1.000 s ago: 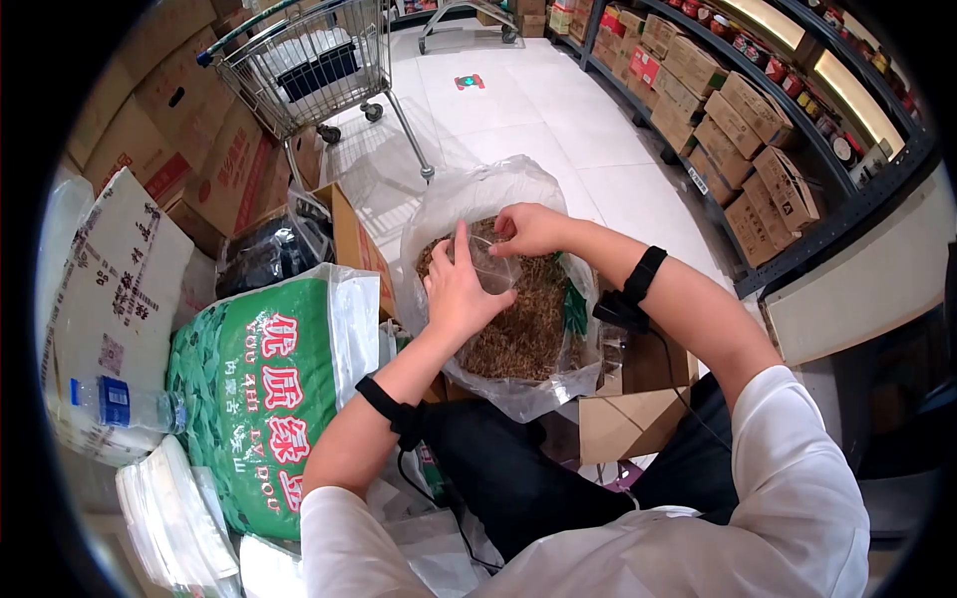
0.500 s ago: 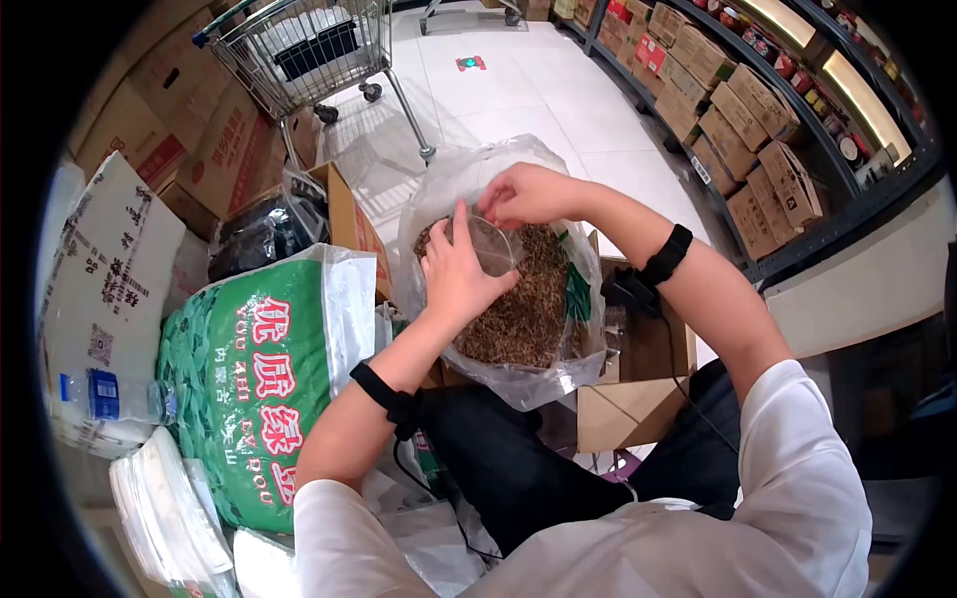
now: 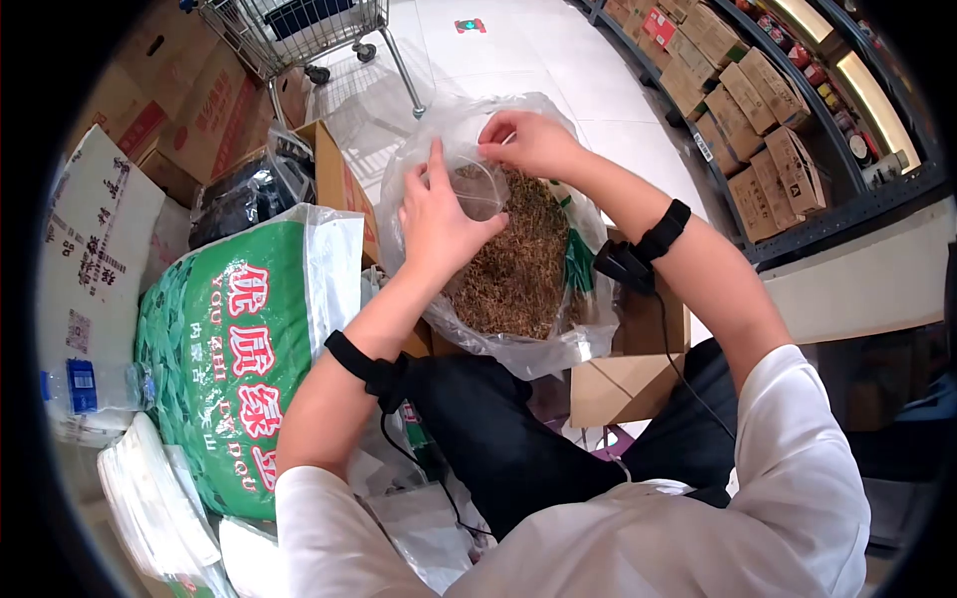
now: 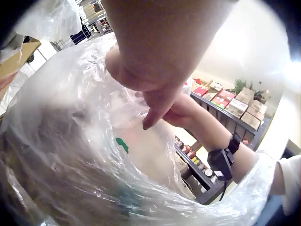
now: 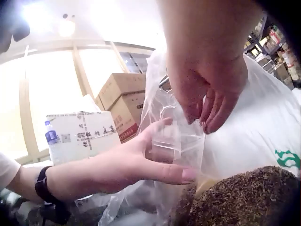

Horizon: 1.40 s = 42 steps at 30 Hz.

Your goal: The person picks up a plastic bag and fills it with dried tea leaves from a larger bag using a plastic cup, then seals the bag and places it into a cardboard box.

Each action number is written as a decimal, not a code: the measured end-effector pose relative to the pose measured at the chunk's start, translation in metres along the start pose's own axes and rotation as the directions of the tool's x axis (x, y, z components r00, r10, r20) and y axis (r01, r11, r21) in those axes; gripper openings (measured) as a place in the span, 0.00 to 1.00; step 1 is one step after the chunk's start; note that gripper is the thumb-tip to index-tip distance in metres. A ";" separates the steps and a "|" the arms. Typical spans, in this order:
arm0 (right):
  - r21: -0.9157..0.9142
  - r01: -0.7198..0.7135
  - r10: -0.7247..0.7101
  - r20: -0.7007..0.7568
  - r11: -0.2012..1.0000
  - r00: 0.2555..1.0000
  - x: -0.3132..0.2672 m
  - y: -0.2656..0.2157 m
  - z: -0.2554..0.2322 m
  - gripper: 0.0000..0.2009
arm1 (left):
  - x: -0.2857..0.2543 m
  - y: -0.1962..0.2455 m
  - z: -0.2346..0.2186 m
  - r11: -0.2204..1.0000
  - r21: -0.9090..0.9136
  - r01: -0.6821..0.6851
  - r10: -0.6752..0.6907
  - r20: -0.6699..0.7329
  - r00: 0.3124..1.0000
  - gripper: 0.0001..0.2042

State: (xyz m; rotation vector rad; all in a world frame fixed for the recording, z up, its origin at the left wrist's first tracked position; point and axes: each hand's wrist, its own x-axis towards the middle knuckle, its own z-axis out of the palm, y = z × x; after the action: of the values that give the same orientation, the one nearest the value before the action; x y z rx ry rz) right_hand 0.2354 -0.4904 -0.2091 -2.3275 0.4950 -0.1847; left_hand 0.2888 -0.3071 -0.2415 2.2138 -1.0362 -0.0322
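A clear plastic container (image 3: pixel 478 189) stands among brown, dried, shredded-looking stuff (image 3: pixel 518 269) in a large clear bag (image 3: pixel 399 214). My left hand (image 3: pixel 437 221) grips the container from the left, with thumb and fingers spread around it, as the right wrist view also shows. Over its far edge my right hand (image 3: pixel 533 145) is bent down, fingertips close together right at the clear plastic (image 5: pixel 192 141). I cannot tell whether these fingertips pinch the thin plastic. In the left wrist view the bag's crinkled film (image 4: pixel 70 141) covers much of the work.
A green printed sack (image 3: pixel 224 349) stands at left, beside a white box (image 3: pixel 95 239) and a plastic bottle (image 3: pixel 90 387). An open carton (image 3: pixel 628 384) is at right by the knees. Beyond are a shopping cart (image 3: pixel 299 40) and shelves of cartons (image 3: pixel 738 120).
The head view has tilted down, so the scene sits higher. My left hand keeps its grip on the container, while my right hand has shifted slightly away toward its far edge.
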 end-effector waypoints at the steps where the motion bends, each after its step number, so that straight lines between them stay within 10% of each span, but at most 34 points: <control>1: -0.114 0.031 -0.037 -0.051 0.993 0.998 -0.003 -0.008 -0.004 0.12 | -0.001 0.001 0.000 1.000 -0.014 0.008 -0.007 0.012 1.000 0.60; 6: -0.223 0.187 -0.210 -0.086 0.957 0.974 -0.005 -0.017 -0.007 0.12 | 0.000 0.000 0.001 0.999 -0.032 0.013 -0.013 0.016 1.000 0.59; 8: 0.080 -0.071 0.078 -0.086 0.994 0.993 -0.012 -0.031 -0.004 0.15 | 0.000 -0.001 0.001 0.998 -0.059 0.011 -0.012 -0.013 1.000 0.59; 12: -0.049 -0.080 0.067 -0.228 0.996 0.971 0.005 0.006 0.014 0.17 | 0.002 -0.002 -0.001 0.996 -0.087 0.015 -0.018 -0.030 0.999 0.58; 14: 0.439 -0.227 0.362 -0.253 0.869 0.897 0.008 0.020 0.022 0.16 | 0.002 0.000 -0.004 0.995 -0.087 0.045 -0.047 -0.020 0.999 0.58; 16: 0.546 -0.206 0.381 -0.228 0.812 0.896 0.011 0.040 0.033 0.16 | 0.003 -0.002 -0.003 0.995 -0.090 0.042 -0.045 -0.041 0.998 0.58; 18: 0.179 -0.353 0.340 0.099 0.918 0.935 0.015 0.071 0.052 0.19 | 0.004 -0.003 -0.001 0.995 -0.095 0.032 -0.037 -0.057 0.998 0.58; 20: -0.506 0.095 0.186 0.476 0.857 0.860 0.016 0.088 0.078 0.28 | 0.004 -0.004 -0.001 0.995 -0.095 0.016 -0.025 -0.094 0.995 0.57; 22: -0.610 0.028 0.295 0.422 0.792 0.857 -0.015 0.083 0.102 0.37 | 0.007 -0.005 -0.001 0.998 -0.060 0.015 -0.021 -0.108 0.994 0.57; 27: -0.539 -0.115 0.368 0.389 0.834 0.844 -0.013 0.107 0.134 0.65 | 0.006 -0.001 -0.004 1.000 -0.024 0.010 -0.013 -0.114 0.993 0.57; 42: -0.570 0.100 0.345 0.617 0.816 0.707 -0.092 0.084 0.132 0.67 | 0.002 -0.002 0.002 0.972 -0.191 -0.139 0.142 0.004 0.990 0.58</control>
State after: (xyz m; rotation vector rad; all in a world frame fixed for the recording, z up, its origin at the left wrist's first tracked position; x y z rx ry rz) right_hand 0.1621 -0.4236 -0.3612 -2.6581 0.3332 1.0472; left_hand 0.2905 -0.3086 -0.2438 1.9677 -1.1485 -0.0847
